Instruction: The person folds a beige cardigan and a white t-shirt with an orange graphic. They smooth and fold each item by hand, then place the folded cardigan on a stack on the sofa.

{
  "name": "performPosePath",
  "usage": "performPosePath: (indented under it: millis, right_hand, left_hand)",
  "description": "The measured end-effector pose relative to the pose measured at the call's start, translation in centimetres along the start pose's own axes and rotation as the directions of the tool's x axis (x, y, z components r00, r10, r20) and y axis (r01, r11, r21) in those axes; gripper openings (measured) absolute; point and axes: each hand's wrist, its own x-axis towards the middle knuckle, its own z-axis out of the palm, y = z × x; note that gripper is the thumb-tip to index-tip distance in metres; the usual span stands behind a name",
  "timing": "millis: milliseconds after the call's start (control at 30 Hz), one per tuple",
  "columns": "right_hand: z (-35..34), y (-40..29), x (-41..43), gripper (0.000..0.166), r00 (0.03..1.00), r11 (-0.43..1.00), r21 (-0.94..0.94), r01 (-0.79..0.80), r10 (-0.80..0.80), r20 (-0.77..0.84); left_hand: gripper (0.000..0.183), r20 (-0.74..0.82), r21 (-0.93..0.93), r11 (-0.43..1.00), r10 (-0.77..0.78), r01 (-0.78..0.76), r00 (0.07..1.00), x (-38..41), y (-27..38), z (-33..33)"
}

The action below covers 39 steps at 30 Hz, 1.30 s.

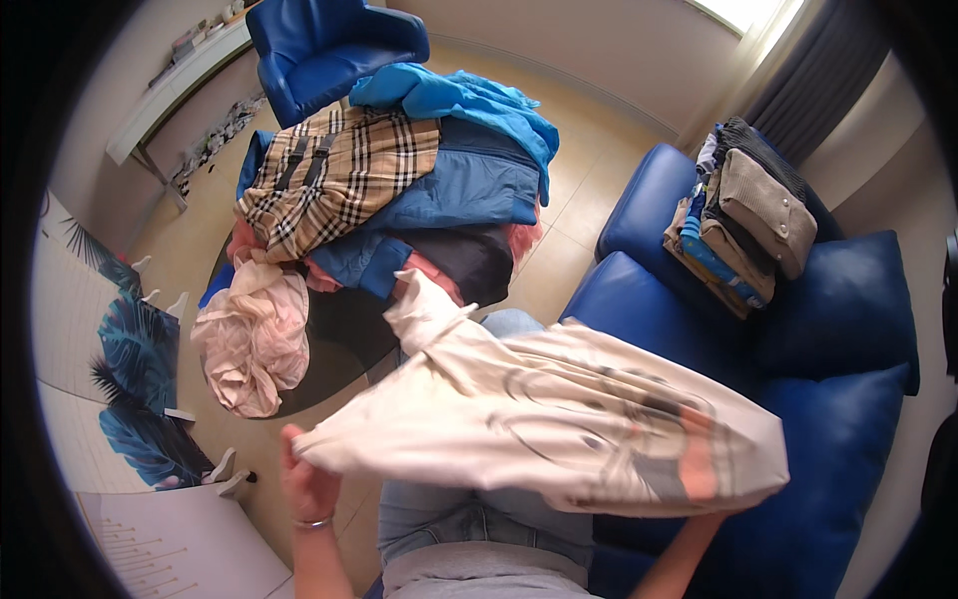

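Observation:
A cream printed garment (479, 419) is stretched out above my lap, its dark and orange print toward the right. My left hand (308, 472), with a bracelet at the wrist, grips one corner of it. At the opposite end my right hand (715, 517) is almost wholly covered by the cloth; only its edge and the forearm show, and its fingers are hidden. One sleeve-like end of the garment reaches forward to the heap of clothes, where a plaid pleated skirt (344, 172) lies over a blue jacket (464, 180).
A crumpled pale pink garment (254, 337) hangs over the edge of a dark table (337, 344). On the blue sofa (658, 299) to my right stands a stack of folded clothes (763, 217). A blue armchair (337, 52) and a white desk (187, 82) are farther off.

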Motion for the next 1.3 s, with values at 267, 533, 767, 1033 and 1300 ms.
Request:
performPosePath:
  millis: [267,533,767,1033,1300]
  right_hand:
    - [-7.5,-1.1,2.8,0.017,0.956,0.623,-0.782,0.019,-0.239,-0.167]
    - [12.9,4.5,-3.2,0.015,0.836,0.905,-0.424,-0.024,0.251,0.488]
    - [31.2,7.6,-9.4,0.038,-0.152,0.998,-0.027,-0.050,0.019,0.988]
    - [30.9,4.0,-0.6,0.033,-0.639,0.920,-0.126,0.371,0.351,0.685]
    - [20.5,-7.3,12.2,0.030,0.340,-0.030,-0.384,0.923,0.536,0.773]
  left_hand:
    - [0.026,0.137,-0.046,0.991,-0.119,0.127,0.983,-0.4,0.0,-2.0]
    - [0.023,0.273,0.007,0.979,-0.199,0.205,0.941,-1.7,0.0,0.0]
    - [0.021,0.585,0.067,0.989,-0.143,0.128,0.798,-4.9,2.0,0.1]
    - [0.024,0.716,0.117,0.952,0.118,-0.285,0.688,-3.6,8.2,1.6]
    - [0.028,0.873,-0.122,0.989,0.066,0.086,0.483,2.5,9.6,3.9]
